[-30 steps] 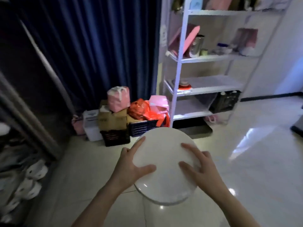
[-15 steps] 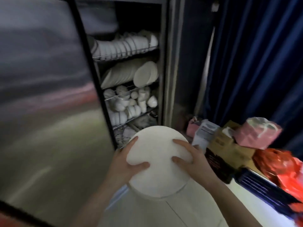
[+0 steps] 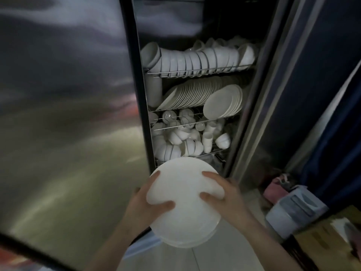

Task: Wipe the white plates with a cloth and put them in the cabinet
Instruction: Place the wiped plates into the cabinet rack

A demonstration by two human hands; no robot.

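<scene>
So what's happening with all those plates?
A person holds a stack of white plates, the left hand and right hand gripping its sides, in front of the open cabinet. Its racks already hold bowls, more plates and cups. The stack is not yet inside.

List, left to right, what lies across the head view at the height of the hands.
steel cabinet door → left hand → white plates, gripped by both hands → right hand → grey box on the floor
</scene>
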